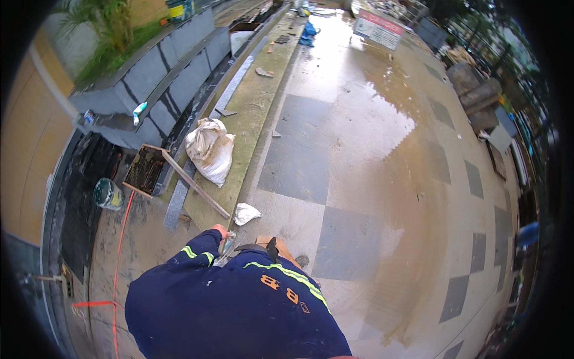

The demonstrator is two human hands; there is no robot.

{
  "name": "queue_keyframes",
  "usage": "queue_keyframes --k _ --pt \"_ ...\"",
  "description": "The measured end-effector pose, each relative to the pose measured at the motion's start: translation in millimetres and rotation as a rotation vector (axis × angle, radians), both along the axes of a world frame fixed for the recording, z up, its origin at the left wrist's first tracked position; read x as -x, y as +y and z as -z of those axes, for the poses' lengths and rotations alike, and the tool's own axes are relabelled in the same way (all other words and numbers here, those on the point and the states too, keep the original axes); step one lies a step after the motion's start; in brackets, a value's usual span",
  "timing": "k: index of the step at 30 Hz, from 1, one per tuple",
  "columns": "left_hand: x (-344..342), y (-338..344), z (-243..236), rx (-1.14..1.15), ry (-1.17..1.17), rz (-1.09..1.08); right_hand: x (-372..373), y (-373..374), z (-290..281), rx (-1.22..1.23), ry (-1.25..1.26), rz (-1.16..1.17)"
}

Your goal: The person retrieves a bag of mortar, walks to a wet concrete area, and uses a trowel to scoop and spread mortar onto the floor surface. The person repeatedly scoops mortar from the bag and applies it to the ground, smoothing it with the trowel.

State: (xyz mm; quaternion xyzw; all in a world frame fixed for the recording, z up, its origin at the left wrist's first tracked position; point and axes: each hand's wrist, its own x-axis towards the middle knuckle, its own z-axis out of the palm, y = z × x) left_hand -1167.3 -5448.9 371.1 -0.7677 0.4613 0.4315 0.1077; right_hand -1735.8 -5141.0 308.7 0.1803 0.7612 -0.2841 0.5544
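Observation:
My torso in a navy work jacket with bright reflective stripes fills the lower middle of the head view. My left hand (222,231) reaches forward and down at the corner of a raised strip, its fingers curled round a small pale-greenish thing (228,243) that is too small to name. Just beyond the hand ends a long wooden stick (197,186), leaning across the strip. Beside it lies a small white bag (246,213). A larger stained white sack (210,149) sits farther up the strip. A tan tool pouch (283,249) shows at my waist. My right hand is out of sight.
An open box (145,171) and a green-white bucket (108,194) stand at the left, near an orange cord (121,239). Tiles (293,143) with a muddy puddle (391,113) spread rightward. A warning sign (378,29) stands far off; rubble lines the right side.

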Motion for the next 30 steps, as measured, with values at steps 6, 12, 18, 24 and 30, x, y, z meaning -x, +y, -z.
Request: queue_keyframes --k 6,12,18,24,30 --pt "72 -49 -23 0.238 0.209 -0.351 148 -164 -47 0.126 0.252 -0.116" --pt "75 -110 -8 0.172 0.141 -0.329 189 -323 -76 0.146 0.415 -0.201" --pt "47 -179 40 -0.021 0.059 -0.373 115 -413 -22 0.038 0.247 -0.343" --pt "18 -314 17 -0.053 -0.114 0.251 70 -508 -8 0.006 0.099 -0.459" --pt "24 -490 15 0.267 0.129 -0.564 77 -634 -17 0.05 0.136 -0.444"
